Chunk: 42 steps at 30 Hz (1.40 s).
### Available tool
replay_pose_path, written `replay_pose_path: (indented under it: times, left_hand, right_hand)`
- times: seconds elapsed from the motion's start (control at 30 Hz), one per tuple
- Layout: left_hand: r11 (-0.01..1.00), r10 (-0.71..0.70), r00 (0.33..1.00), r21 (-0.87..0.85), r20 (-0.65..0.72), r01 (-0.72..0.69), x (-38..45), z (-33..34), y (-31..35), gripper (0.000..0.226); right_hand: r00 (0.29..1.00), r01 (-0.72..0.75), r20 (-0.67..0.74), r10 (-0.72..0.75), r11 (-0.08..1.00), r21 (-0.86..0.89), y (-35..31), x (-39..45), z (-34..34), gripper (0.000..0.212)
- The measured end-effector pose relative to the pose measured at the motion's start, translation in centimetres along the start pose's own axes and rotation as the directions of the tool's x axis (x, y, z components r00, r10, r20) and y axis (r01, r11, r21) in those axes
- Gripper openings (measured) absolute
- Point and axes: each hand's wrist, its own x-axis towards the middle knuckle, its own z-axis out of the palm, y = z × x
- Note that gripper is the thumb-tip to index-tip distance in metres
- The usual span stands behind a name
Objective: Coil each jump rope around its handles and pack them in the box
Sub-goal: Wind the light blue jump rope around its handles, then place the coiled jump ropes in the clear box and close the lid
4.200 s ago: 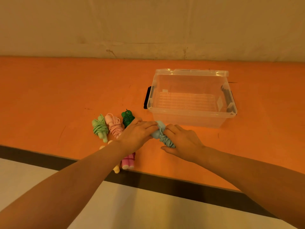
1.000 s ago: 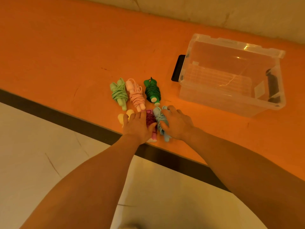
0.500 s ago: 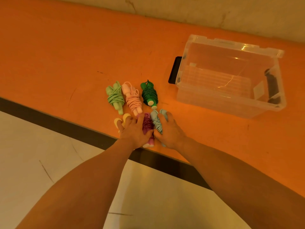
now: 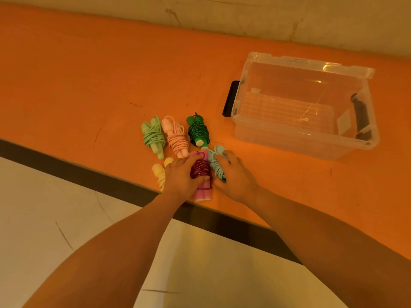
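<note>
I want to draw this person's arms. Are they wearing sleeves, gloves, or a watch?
No sleeves, gloves or watch show. Both forearms are bare from the bottom edge of the picture up to the wrists. The left hand and the right hand are bare too, with no rings visible on the fingers that show.

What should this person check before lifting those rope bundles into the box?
1. Clear box open, no lid in the way: ok.
2. Box holds no ropes so far: ok.
3. All six ropes coiled: five ok; yellow rope mostly hidden, cannot tell.
4. Left hand grips the magenta rope: ok.
5. Right hand grips the blue rope: ok.
6. Light green, pink and dark green ropes clear of the hands: ok.
</note>
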Motion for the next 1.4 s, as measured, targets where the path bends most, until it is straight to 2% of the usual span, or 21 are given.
replay_pose_path:
  times: [0.1, 0.17, 0.23, 0.37, 0.7, 0.8, 0.97, 1.2, 1.4]
  left_hand:
    - [0.995, 0.019, 1.0, -0.098, -0.011, -0.02, -0.1, -0.6, 0.9, 0.065]
    - [0.975, -0.024, 0.999, -0.222, 0.037, 0.031, -0.3, -1.3, 1.9, 0.065]
    - [0.96, -0.047, 0.998, -0.272, 0.052, 0.059, -0.4, -2.1, 3.3, 0.065]
    - [0.962, -0.01, 0.999, -0.273, 0.041, 0.021, -0.5, -4.7, 6.8, 0.064]
    - [0.977, 0.021, 0.982, -0.213, 0.186, 0.02, 4.2, -13.1, 17.6, 0.065]
    - [0.991, 0.021, 0.972, -0.134, 0.233, 0.011, 6.6, -14.6, 20.9, 0.065]
    - [0.981, 0.0, 0.959, 0.185, 0.283, -0.054, 11.2, -13.7, 23.9, 0.062]
    - [0.954, 0.031, 0.91, 0.259, 0.413, -0.15, 18.7, -8.4, 22.4, 0.062]
    - [0.874, 0.063, 0.896, 0.41, 0.439, -0.262, 23.6, -2.0, 20.6, 0.062]
  right_hand:
    - [0.998, 0.012, -0.06, -0.011, 1.0, 0.01, -0.1, -0.7, -1.1, 0.059]
    - [0.996, 0.012, -0.084, -0.013, 1.0, -0.011, -0.5, -1.2, -2.2, 0.055]
    - [0.993, 0.013, -0.116, -0.017, 0.999, -0.03, -0.9, -1.6, -3.6, 0.053]
    - [0.992, -0.03, -0.122, 0.027, 0.999, -0.024, -1.8, -2.7, -7.2, 0.054]
    - [0.985, -0.124, -0.112, 0.13, 0.991, 0.058, -2.0, -2.9, -20.3, 0.056]
    - [0.978, -0.163, -0.114, 0.172, 0.983, 0.087, -1.1, -2.4, -23.9, 0.055]
    - [0.964, -0.229, -0.118, 0.238, 0.97, 0.084, 1.9, 0.2, -26.2, 0.054]
    - [0.939, -0.315, -0.111, 0.324, 0.944, 0.098, 6.8, 5.9, -23.0, 0.055]
    - [0.931, -0.329, -0.118, 0.344, 0.936, 0.127, 12.2, 10.6, -18.0, 0.055]
